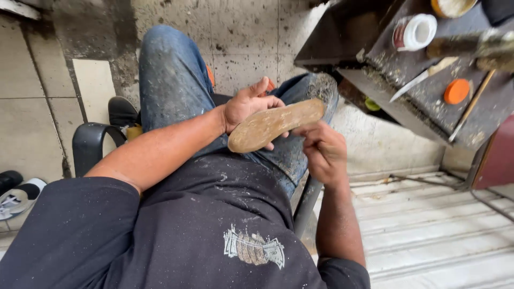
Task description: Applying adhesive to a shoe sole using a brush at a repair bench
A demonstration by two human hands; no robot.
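A tan, worn shoe sole [273, 124] lies flat across my lap, heel end toward me and toe end pointing right. My left hand [247, 105] grips its far edge from above, thumb up. My right hand [321, 150] pinches the near edge of the sole from below, fingers curled. Both hands hold it over my knees, which are in dusty blue jeans [171, 85].
A dark, glue-crusted workbench [428, 91] stands at the upper right with a white tub [415, 32], an orange lid [456, 91], a knife [415, 84] and a stick-like tool. A black shoe [122, 111] and sandals [16, 192] lie on the tiled floor at left. A chair's metal leg [308, 200] runs under me.
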